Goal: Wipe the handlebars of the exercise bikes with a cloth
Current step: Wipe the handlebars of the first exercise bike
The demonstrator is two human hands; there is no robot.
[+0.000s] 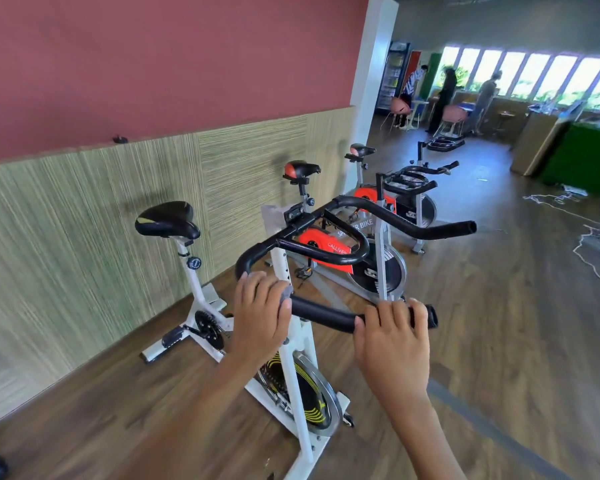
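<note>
Cloth (285,294): grey, only a small bunched corner shows, poking out under the fingers of the left hand (260,308). It sits against the handlebar (323,315) at the bend where the near black foam grip meets the curved left side.

Left hand: fingers curled over the bar, clasping the cloth onto it; most of the cloth is hidden beneath the palm.

Right hand (392,336): wrapped round the same near grip close to its right end, fingers over the top, thumb beneath. A bare stretch of foam lies between the two hands; the end cap juts out just past the right hand.

The handlebar belongs to the white exercise bike (293,362), nearest the camera. Its flywheel (314,398), with yellow markings, is below the hands; the black saddle (167,220) is off to the left, toward the panelled wall (84,237).

Beyond: two more bikes with orange-red covers, second bike (323,249) and third bike (369,195), in a row along the wall. Wood floor (499,323). Blurred people (445,98) stand far off by the windows.
</note>
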